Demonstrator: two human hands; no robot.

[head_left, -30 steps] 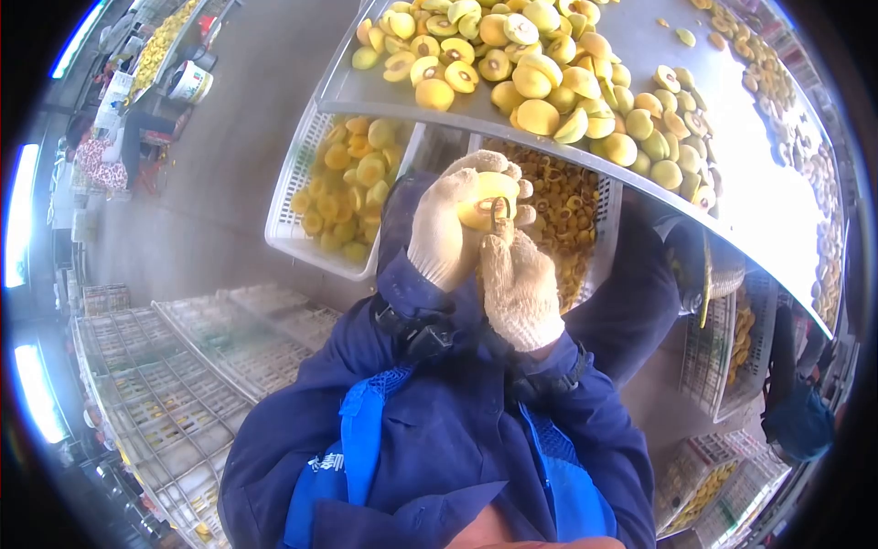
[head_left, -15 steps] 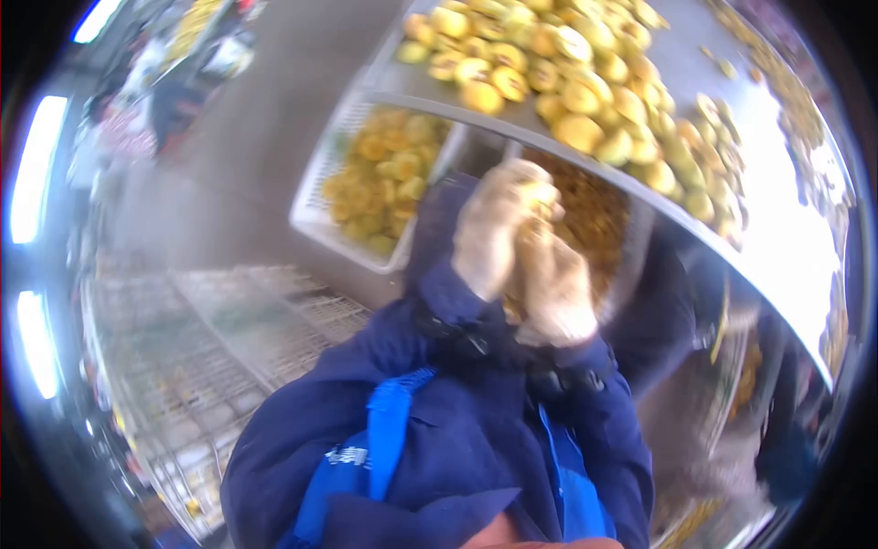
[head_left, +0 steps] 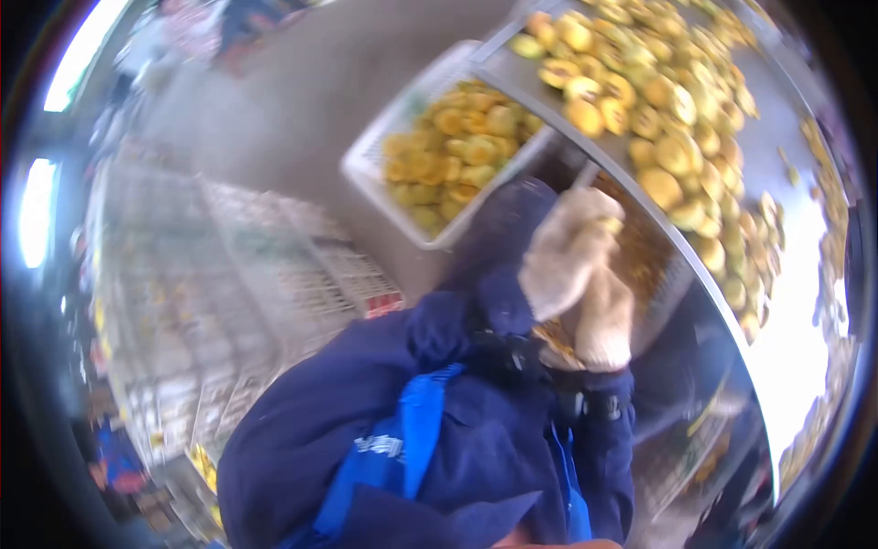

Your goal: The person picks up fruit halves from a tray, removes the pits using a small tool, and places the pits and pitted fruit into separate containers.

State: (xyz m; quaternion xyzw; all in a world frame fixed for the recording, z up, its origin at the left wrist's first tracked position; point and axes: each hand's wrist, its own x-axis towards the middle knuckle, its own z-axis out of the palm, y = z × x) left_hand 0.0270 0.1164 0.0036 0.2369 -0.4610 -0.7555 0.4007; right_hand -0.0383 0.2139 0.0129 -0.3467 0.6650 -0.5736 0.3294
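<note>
Both of my hands wear pale, stained work gloves and are together in front of my body, below the edge of a metal table (head_left: pixel 512 66). My left hand (head_left: pixel 560 254) is closed, with a little yellow fruit (head_left: pixel 611 223) showing at its fingertips. Just beneath it, my right hand (head_left: pixel 605 316) is closed against the same spot, its fingers partly hidden and blurred. Most of the held fruit is covered by the gloves. Yellow stone fruit (head_left: pixel 672 151), some cut in half with brown centres, lie heaped on the table beyond my hands.
Left of my hands, a white plastic basket (head_left: pixel 366 165) holds yellow fruit halves. Under the table edge is a container of brown bits (head_left: pixel 640 256). Stacked white crates (head_left: pixel 210 302) stand on the floor at left. Part of another person (head_left: pixel 197 23) shows at the top left.
My view has turned, so the table, basket and hands appear farther right. My hands stay together, and less yellow shows between the gloves.
</note>
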